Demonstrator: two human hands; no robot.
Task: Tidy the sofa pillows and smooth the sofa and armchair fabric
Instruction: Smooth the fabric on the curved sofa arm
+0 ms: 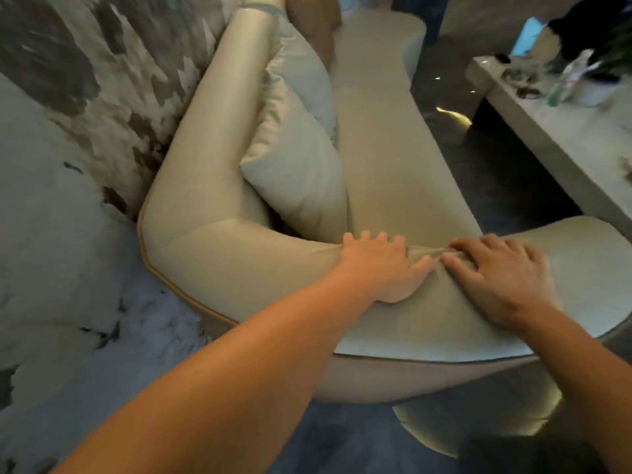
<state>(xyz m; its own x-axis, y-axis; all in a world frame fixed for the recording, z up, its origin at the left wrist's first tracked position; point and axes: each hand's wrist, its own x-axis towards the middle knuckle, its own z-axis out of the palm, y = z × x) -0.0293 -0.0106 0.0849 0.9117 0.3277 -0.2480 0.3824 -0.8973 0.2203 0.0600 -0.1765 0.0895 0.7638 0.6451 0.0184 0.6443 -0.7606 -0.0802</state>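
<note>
A long cream sofa (386, 155) runs away from me, its curved backrest on the left and its near armrest right under me. My left hand (379, 265) and my right hand (502, 271) both lie flat on that armrest, fingers spread, thumbs almost touching, with a small fold of fabric bunched between them. A pale cushion (301, 179) leans against the backrest just beyond my hands. Behind it stands a second pale pillow (297, 73), and a brown pillow (318, 25) sits farther back.
A low white coffee table (547, 128) with bottles and small items stands to the right, across a dark glossy floor strip. A marble-patterned wall (78, 97) runs along the left behind the sofa. A dark-clothed person is at the far right top.
</note>
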